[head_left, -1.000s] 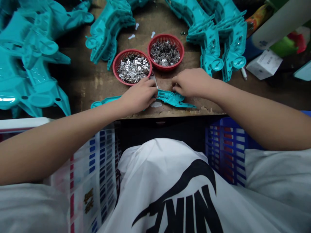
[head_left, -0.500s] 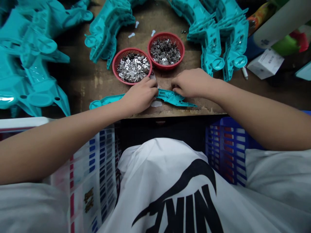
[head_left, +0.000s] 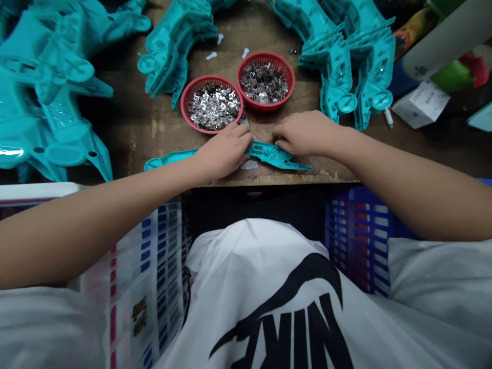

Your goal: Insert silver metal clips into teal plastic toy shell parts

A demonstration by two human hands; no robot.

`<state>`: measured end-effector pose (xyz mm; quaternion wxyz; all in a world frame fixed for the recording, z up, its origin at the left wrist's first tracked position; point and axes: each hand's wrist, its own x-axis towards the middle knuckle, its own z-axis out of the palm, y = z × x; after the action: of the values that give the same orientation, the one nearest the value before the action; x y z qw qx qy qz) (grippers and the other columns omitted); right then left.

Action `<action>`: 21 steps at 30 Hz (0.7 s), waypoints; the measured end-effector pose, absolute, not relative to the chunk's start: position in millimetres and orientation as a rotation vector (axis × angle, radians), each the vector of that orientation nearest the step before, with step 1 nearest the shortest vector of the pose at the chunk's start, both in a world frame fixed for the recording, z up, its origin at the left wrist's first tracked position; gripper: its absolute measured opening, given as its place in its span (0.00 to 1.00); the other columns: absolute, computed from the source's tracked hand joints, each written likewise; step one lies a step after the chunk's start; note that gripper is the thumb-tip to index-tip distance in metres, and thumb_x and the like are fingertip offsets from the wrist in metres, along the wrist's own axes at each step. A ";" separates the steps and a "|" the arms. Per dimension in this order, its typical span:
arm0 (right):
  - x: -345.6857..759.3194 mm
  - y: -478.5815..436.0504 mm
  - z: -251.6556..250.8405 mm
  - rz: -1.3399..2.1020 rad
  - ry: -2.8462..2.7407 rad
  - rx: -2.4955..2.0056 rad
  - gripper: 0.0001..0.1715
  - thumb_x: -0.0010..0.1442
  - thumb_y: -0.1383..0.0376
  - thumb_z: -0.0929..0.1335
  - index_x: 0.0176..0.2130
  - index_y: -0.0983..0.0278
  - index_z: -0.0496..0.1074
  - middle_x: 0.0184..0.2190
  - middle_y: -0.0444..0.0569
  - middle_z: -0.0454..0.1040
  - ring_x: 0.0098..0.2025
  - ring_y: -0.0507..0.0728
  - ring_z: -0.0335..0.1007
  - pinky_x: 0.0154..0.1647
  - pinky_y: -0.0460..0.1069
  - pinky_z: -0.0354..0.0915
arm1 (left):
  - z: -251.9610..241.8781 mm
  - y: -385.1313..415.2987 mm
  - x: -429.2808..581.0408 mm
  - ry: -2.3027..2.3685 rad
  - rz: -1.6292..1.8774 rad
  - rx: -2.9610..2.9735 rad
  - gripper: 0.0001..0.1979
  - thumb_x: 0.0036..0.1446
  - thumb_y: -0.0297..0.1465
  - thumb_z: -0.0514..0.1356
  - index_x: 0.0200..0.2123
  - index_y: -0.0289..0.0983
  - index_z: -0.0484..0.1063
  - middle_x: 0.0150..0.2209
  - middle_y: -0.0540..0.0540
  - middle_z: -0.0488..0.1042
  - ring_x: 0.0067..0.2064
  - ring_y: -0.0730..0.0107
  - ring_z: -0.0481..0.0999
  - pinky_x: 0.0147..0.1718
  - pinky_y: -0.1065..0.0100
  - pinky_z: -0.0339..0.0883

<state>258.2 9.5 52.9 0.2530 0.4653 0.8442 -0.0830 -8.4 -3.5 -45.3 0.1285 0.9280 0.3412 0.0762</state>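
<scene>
Left hand (head_left: 222,151) shifted closer, right hand (head_left: 305,134), both grips narrow on teal plastic molding (head_left: 274,156), fingertips hidden

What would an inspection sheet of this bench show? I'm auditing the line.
surface: worn wooden bench, scuffed, with a rough front edge.
job's things: teal part at the bench's front edge; red baskets of small metal pieces just behind it.
clutter: stacked teal moldings to both sides; white box at far right.
hands: left hand and right hand both on the teal part.
cables: nothing seen.
surroundings: blue crate below the bench.
</scene>
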 end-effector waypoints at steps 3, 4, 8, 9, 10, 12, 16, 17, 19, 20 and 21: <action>259.0 10.7 53.1 -0.229 2.281 1.244 0.30 0.89 0.56 0.65 0.74 0.59 0.90 0.71 0.60 0.91 0.67 0.76 0.88 0.50 0.61 0.70 | -42.6 -4.5 -7.6 1.022 0.218 2.649 0.16 0.77 0.28 0.64 0.61 0.35 0.89 0.61 0.28 0.84 0.69 0.31 0.82 0.76 0.31 0.80; 259.3 10.9 53.3 -0.238 2.282 1.243 0.31 0.89 0.56 0.65 0.74 0.59 0.90 0.71 0.60 0.91 0.67 0.76 0.88 0.51 0.61 0.70 | -42.0 -4.9 -7.4 1.024 0.213 2.640 0.17 0.78 0.28 0.64 0.61 0.35 0.90 0.61 0.28 0.85 0.69 0.31 0.83 0.76 0.31 0.80; 259.4 10.3 55.6 -0.301 2.281 1.254 0.30 0.90 0.58 0.65 0.75 0.61 0.89 0.72 0.64 0.90 0.67 0.76 0.87 0.54 0.62 0.71 | -40.6 -5.9 -7.1 1.027 0.194 2.627 0.18 0.77 0.28 0.64 0.61 0.34 0.92 0.62 0.27 0.85 0.68 0.31 0.83 0.74 0.32 0.81; 259.3 10.0 56.3 -0.311 2.280 1.254 0.30 0.90 0.58 0.65 0.75 0.60 0.89 0.73 0.64 0.89 0.67 0.76 0.86 0.55 0.62 0.71 | -40.3 -5.7 -7.2 1.027 0.188 2.628 0.17 0.77 0.28 0.64 0.59 0.34 0.92 0.62 0.27 0.85 0.68 0.31 0.83 0.74 0.32 0.81; 259.1 9.7 56.9 -0.318 2.281 1.249 0.30 0.90 0.59 0.65 0.76 0.60 0.88 0.73 0.64 0.89 0.68 0.77 0.86 0.55 0.62 0.70 | -39.9 -5.2 -7.4 1.027 0.184 2.630 0.17 0.77 0.28 0.64 0.58 0.34 0.92 0.62 0.27 0.85 0.68 0.30 0.83 0.73 0.32 0.81; 258.9 9.3 57.7 -0.315 2.282 1.240 0.30 0.90 0.59 0.65 0.76 0.60 0.88 0.73 0.65 0.89 0.69 0.78 0.86 0.54 0.62 0.69 | -39.3 -3.6 -8.1 1.022 0.182 2.632 0.15 0.77 0.28 0.64 0.55 0.35 0.92 0.61 0.27 0.85 0.68 0.30 0.83 0.73 0.32 0.82; 259.4 9.8 56.8 -0.308 2.279 1.249 0.29 0.90 0.59 0.66 0.75 0.61 0.89 0.72 0.65 0.90 0.67 0.77 0.87 0.53 0.61 0.69 | -38.5 0.5 -10.3 0.998 0.197 2.617 0.16 0.75 0.28 0.66 0.59 0.35 0.90 0.62 0.28 0.85 0.67 0.31 0.83 0.73 0.34 0.82; 259.8 10.2 56.0 -0.308 2.282 1.252 0.29 0.89 0.60 0.66 0.75 0.60 0.89 0.71 0.65 0.90 0.66 0.76 0.87 0.53 0.61 0.69 | -38.4 1.3 -10.8 0.993 0.194 2.617 0.16 0.75 0.28 0.67 0.60 0.35 0.90 0.62 0.28 0.85 0.67 0.32 0.83 0.73 0.34 0.82; 260.8 11.2 53.9 -0.305 2.303 1.248 0.28 0.89 0.61 0.67 0.73 0.60 0.90 0.70 0.64 0.91 0.64 0.75 0.88 0.52 0.60 0.68 | -38.3 2.1 -11.8 0.988 0.181 2.628 0.16 0.74 0.29 0.68 0.60 0.35 0.91 0.62 0.28 0.85 0.68 0.31 0.83 0.73 0.33 0.81; 261.3 11.7 52.9 -0.300 2.316 1.245 0.27 0.88 0.61 0.68 0.72 0.61 0.90 0.69 0.64 0.91 0.62 0.74 0.88 0.51 0.59 0.68 | -38.3 2.2 -12.2 0.987 0.172 2.635 0.15 0.74 0.29 0.68 0.58 0.35 0.92 0.62 0.28 0.85 0.67 0.31 0.83 0.73 0.33 0.81; 261.7 12.1 52.0 -0.294 2.329 1.244 0.26 0.87 0.62 0.68 0.71 0.61 0.91 0.68 0.64 0.92 0.61 0.73 0.87 0.51 0.59 0.68 | -38.4 2.1 -12.5 0.985 0.165 2.641 0.14 0.75 0.29 0.67 0.56 0.35 0.92 0.62 0.28 0.85 0.67 0.31 0.83 0.73 0.33 0.80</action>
<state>261.7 12.1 52.0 0.2399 0.4544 0.8511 -0.1074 -12.5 2.1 -38.4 0.1582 0.9236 0.3445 0.0578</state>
